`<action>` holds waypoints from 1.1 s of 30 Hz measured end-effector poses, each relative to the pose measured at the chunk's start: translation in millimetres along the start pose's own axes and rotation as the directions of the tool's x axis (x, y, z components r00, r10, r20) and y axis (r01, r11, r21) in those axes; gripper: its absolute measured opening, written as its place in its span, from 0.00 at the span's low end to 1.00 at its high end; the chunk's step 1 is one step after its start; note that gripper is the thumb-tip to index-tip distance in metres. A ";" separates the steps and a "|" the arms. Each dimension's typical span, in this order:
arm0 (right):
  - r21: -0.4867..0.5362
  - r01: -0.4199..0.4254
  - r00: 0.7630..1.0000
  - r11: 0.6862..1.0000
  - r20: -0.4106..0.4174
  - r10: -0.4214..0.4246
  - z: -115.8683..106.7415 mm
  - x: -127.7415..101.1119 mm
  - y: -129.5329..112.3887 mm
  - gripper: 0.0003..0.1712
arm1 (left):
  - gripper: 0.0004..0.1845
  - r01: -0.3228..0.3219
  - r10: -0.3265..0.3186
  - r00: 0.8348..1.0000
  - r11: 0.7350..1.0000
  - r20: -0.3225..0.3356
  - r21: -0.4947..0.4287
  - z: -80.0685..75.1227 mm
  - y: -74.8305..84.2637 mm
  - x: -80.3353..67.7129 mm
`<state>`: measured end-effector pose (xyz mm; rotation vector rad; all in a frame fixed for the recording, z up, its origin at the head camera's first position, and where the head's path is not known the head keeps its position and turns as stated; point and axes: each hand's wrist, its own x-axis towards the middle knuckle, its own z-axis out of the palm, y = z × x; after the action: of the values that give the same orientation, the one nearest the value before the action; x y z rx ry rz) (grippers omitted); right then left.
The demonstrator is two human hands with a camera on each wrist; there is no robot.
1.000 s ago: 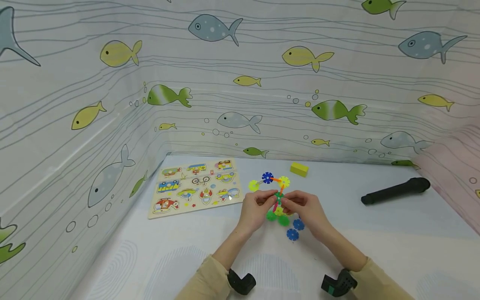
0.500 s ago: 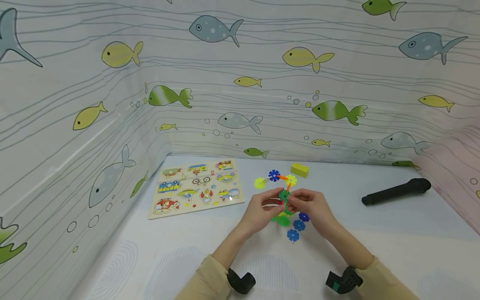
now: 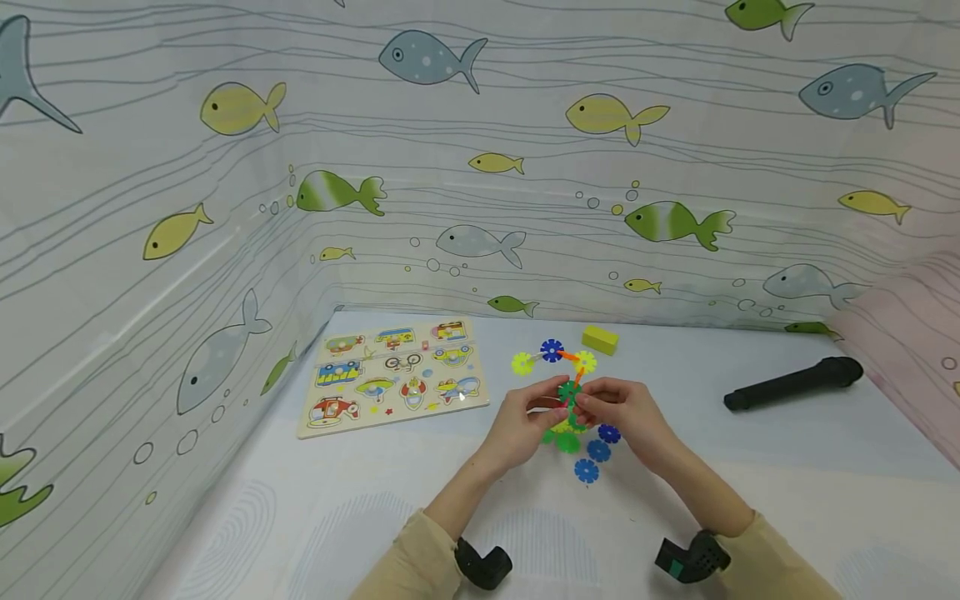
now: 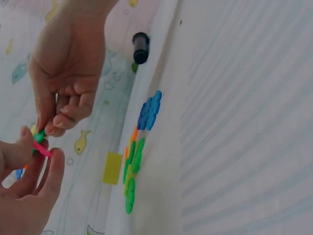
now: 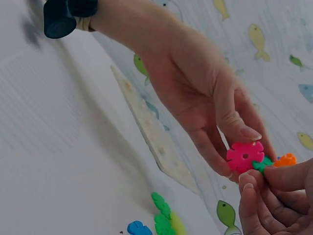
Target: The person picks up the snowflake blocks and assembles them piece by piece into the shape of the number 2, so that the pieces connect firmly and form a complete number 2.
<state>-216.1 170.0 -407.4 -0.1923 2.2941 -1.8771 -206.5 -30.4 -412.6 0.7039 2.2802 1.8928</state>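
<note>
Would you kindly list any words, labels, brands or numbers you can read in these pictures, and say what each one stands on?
None can be read.
Puzzle board: vehicle pictures only; any lettering is too small to tell.
Yellow block, black cylinder, plastic discs: no markings show.

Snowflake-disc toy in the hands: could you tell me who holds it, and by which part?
Both hold it: the left hand pinches the pink disc, the right hand the green disc beside it.
</note>
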 end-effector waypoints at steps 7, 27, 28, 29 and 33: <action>-0.034 0.034 0.999 0.999 0.017 -0.034 -4.3 0.0 0.0 0.21 | 0.24 0.001 -0.001 1.000 1.000 -0.019 0.005 -0.3 -1.1 0.0; -0.423 -0.095 0.986 0.901 -0.165 0.026 -25.3 16.3 34.5 0.22 | 0.23 0.044 -0.043 0.998 0.999 -0.056 0.004 0.4 0.5 0.3; -0.458 -0.085 0.988 0.885 -0.156 0.014 -25.3 16.9 36.4 0.23 | 0.23 0.045 -0.045 0.997 0.999 -0.056 0.005 0.4 0.7 0.3; -0.492 -0.075 0.989 0.868 -0.150 0.001 -25.0 17.6 38.3 0.23 | 0.23 0.045 -0.045 0.997 0.999 -0.056 0.004 0.4 0.9 0.2; -0.577 -0.012 0.990 0.817 -0.123 -0.073 -23.5 20.1 45.7 0.22 | 0.24 0.038 -0.038 0.998 0.999 -0.058 0.001 0.5 1.9 -0.6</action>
<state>-240.3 197.4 -448.6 -0.1743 2.9149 -1.1697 -205.3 -30.0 -411.0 0.6090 2.3134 1.9185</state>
